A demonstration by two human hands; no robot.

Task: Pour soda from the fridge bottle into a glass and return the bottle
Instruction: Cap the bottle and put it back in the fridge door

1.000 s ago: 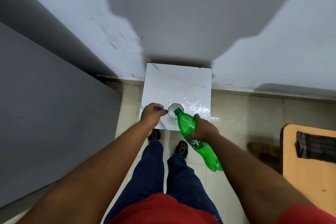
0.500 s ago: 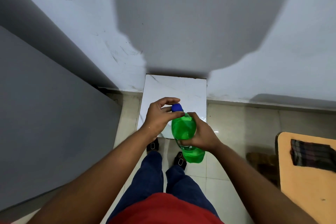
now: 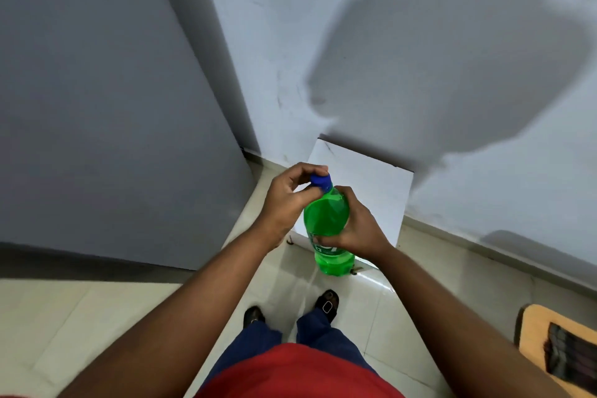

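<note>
A green soda bottle (image 3: 327, 220) stands upright in the air in front of me, above the near edge of a small white marble table (image 3: 371, 178). My right hand (image 3: 357, 226) wraps around the bottle's body at the label. My left hand (image 3: 290, 197) pinches the blue cap (image 3: 321, 181) on the bottle's neck with its fingertips. The glass is hidden behind the bottle and my hands.
A tall grey fridge side (image 3: 97, 107) fills the left. A pale wall (image 3: 420, 42) rises behind the table. The floor is cream tile (image 3: 97, 317). An orange-topped surface with a dark checked cloth (image 3: 568, 352) sits at the lower right. My feet (image 3: 328, 304) stand just before the table.
The bottle went from tilted over the glass to upright. My left hand brought the blue cap onto its neck. My view has turned left, toward the grey fridge.
</note>
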